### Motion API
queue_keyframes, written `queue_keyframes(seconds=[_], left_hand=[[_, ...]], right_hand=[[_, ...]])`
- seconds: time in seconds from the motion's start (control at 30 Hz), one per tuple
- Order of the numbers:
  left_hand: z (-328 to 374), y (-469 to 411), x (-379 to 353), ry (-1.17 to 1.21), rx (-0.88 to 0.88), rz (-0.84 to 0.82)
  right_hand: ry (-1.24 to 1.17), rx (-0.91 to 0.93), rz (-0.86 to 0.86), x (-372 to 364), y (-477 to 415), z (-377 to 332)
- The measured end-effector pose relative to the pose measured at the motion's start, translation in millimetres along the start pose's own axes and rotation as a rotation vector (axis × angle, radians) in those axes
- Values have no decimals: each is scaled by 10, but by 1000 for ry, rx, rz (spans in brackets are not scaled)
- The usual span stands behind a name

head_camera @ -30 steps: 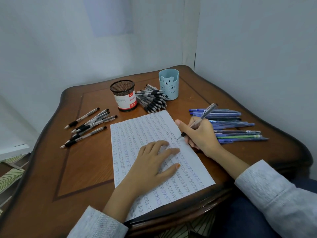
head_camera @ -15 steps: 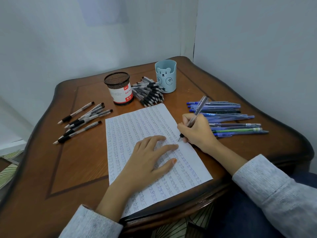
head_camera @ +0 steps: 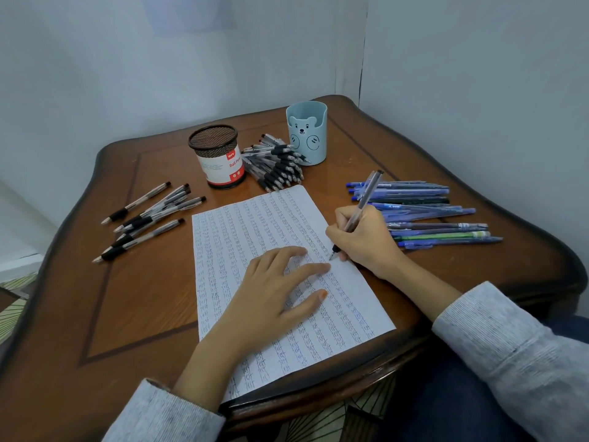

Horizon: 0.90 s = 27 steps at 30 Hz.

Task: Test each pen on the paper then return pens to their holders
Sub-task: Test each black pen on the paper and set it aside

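A white paper (head_camera: 255, 224) covered in rows of scribbled marks lies in the middle of the wooden table (head_camera: 134, 301). My left hand (head_camera: 274, 291) rests flat on it, fingers spread. My right hand (head_camera: 363, 240) grips a clear pen with a black grip (head_camera: 366, 196), its tip touching the paper's right edge. A black mesh holder (head_camera: 218, 156) and a light blue bear holder (head_camera: 307, 135) stand at the back. Black-grip pens lie in a pile (head_camera: 277, 164) between the holders and in a loose group (head_camera: 149, 215) at the left. Blue pens (head_camera: 424, 215) lie at the right.
The table sits in a corner with walls close behind and to the right. Its curved front edge (head_camera: 318, 400) is near my body. A patterned floor (head_camera: 16, 301) shows at the left.
My right hand has come down and toward me along the paper's right edge, bringing the pen tip onto the sheet. The left hand stays flat on the paper. The camera view shifted slightly.
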<state>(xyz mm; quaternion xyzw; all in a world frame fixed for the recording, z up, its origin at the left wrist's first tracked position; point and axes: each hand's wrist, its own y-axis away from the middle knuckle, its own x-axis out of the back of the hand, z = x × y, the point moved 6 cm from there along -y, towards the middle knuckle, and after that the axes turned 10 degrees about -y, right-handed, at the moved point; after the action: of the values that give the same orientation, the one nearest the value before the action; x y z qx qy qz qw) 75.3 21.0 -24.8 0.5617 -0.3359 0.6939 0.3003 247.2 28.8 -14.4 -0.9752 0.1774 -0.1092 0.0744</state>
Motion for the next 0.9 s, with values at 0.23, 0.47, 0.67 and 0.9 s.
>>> queue_keyframes(seconds=[0.23,0.47,0.67,0.9], left_hand=[[0,7,-7,6,8,-5],[1,6,-4,7,8,-6],[-3,10,0,10,10,-7],[-17,9,-10,14,11,0]], right_hand=[[20,7,8,-7,1,-14],[3,13,19,3,-2,-11],[19,9,13,-9,-5,-8],[-18,39,24,6,-13,-7]])
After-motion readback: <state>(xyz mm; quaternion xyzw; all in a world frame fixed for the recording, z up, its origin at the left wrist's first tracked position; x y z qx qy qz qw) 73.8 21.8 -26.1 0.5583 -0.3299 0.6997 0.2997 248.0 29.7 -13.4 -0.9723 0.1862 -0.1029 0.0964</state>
